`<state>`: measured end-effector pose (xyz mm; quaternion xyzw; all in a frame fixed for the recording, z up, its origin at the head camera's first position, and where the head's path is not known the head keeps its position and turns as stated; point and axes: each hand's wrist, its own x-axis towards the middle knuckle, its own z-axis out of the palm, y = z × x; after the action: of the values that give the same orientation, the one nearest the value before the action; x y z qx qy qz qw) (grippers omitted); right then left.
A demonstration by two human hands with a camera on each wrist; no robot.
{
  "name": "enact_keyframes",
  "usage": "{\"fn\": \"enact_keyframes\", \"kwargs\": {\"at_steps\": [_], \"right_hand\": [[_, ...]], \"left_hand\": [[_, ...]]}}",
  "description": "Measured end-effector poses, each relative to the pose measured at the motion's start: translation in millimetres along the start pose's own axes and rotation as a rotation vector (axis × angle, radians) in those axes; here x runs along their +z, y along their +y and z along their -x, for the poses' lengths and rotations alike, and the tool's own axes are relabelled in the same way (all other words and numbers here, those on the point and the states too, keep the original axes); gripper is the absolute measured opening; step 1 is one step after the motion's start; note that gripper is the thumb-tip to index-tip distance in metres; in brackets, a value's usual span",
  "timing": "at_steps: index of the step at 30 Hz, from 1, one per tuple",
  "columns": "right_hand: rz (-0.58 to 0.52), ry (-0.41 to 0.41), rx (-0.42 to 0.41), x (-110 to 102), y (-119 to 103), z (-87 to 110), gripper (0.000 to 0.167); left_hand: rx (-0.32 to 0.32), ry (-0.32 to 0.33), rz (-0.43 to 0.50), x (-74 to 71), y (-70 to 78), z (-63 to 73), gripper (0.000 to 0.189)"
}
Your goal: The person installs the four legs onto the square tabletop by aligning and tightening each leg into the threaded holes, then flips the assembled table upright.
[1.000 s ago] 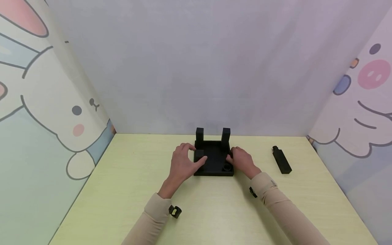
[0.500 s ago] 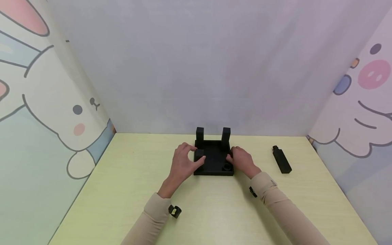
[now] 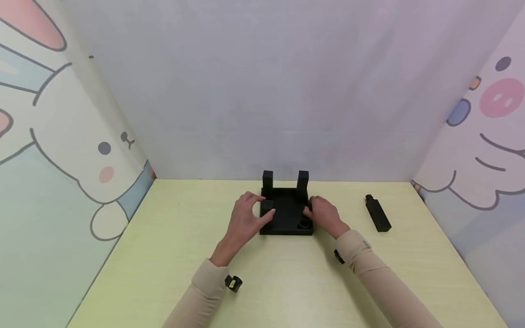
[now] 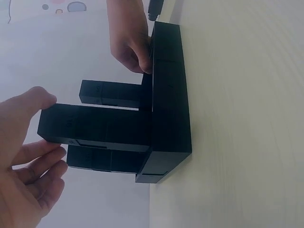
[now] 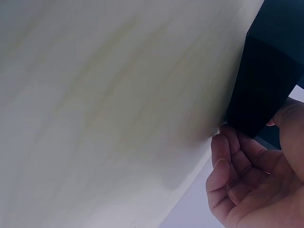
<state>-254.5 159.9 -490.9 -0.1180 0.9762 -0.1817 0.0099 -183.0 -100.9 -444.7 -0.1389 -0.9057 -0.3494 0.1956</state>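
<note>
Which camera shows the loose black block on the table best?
The head view: the black block lies there whole, narrow tip included, right of the right hand. The left wrist view catches only its tip end, cut off at the top edge; the right wrist view doesn't show it.

In the head view, the right hand [image 3: 323, 214] hides part of the black base [image 3: 286, 231] at its three o'clock side. The left-wrist view crops the left hand [image 4: 21, 183] at eight o'clock and a black object [image 4: 155, 8] at twelve; marks on the nearest post [image 4: 95, 126] are unreadably small. The right-wrist view crops the base at two o'clock and blurs the surface [image 5: 109, 109].
</note>
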Motion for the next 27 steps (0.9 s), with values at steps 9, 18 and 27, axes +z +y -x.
{"fn": "enact_keyframes", "kwargs": {"at_steps": [9,18,27], "right_hand": [[-0.002,0.018,-0.015,0.9,1.2,1.9,0.021],[-0.006,0.026,-0.020,-0.3,0.1,2.5,0.021],[-0.015,0.020,-0.013,-1.5,-1.4,4.7,0.020]], "left_hand": [[-0.032,-0.076,0.059,-1.1,-2.3,-2.5,0.044],[-0.058,-0.042,0.199,-4.7,-17.7,-17.6,0.036],[-0.187,-0.056,0.201,6.2,-52.7,-21.9,0.031]]}}
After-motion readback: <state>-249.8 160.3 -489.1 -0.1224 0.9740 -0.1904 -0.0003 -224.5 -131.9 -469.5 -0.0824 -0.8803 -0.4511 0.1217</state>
